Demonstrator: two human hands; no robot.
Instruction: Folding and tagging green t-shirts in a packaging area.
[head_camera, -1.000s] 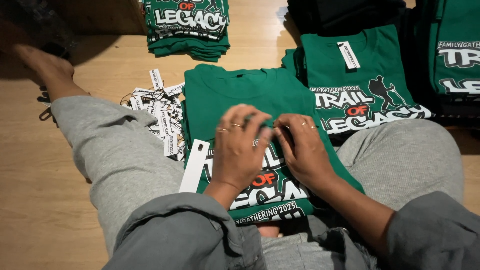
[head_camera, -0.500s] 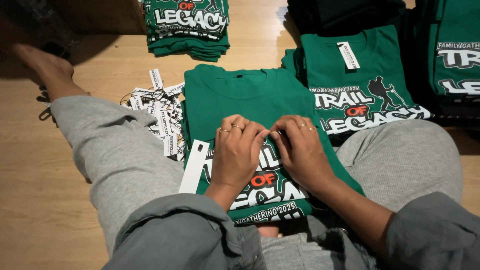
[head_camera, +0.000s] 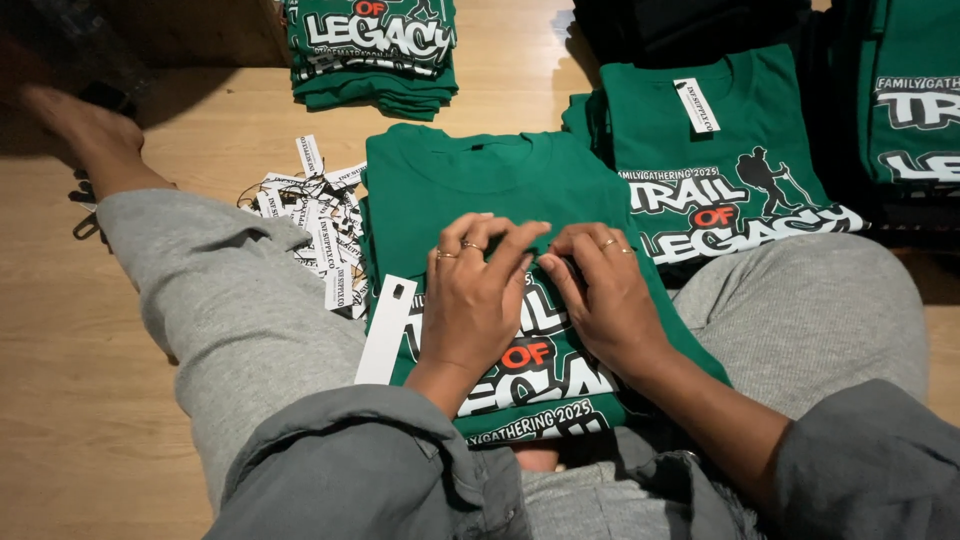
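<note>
On the lap, across grey sweatpants, sits a folded green shirt (head_camera: 520, 190) with a white and orange print on the front, collar end pointing away from the person. Both hands are down flat on the middle of it, right over the print. Left hand (head_camera: 475, 300) has its fingers curled in a bit, tips pressed to the fabric, couple of rings showing; right hand (head_camera: 605, 295) is about the same, one ring, fingertips tucked toward the left ones so the two nearly meet. Can't honestly tell if they're pinching something small between them or just pressing the cloth, it's hidden under the fingers. A white tag (head_camera: 385, 330) pokes out from under the shirt's left edge, just beside the left wrist. Further left on the wood floor (head_camera: 80, 400) there's a messy pile of tags (head_camera: 310, 225). Off to the right lies another green shirt (head_camera: 720, 160), flat with a tag on its collar, and up top a stack of shirts (head_camera: 375, 55), well apart from the hands.
</note>
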